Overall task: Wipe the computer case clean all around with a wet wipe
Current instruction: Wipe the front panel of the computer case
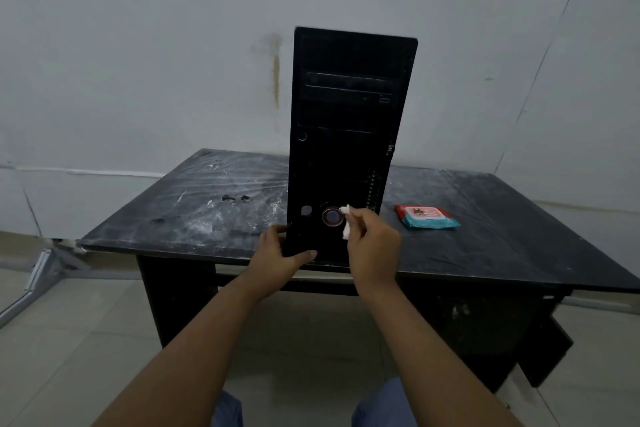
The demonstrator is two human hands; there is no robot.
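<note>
A tall black computer case [346, 107] stands upright on the dark table [194, 211], its front panel facing me. My left hand [282, 253] grips the case's lower left corner, thumb across the front. My right hand [372, 239] pinches a small crumpled white wet wipe [345, 224] and holds it against the front panel, just right of the round metal-rimmed button [333, 217] near the bottom.
A red and blue pack of wet wipes [427, 217] lies flat on the table to the right of the case. The tabletop is scuffed and dusty white. A pale wall stands close behind. Tiled floor and my knees show below.
</note>
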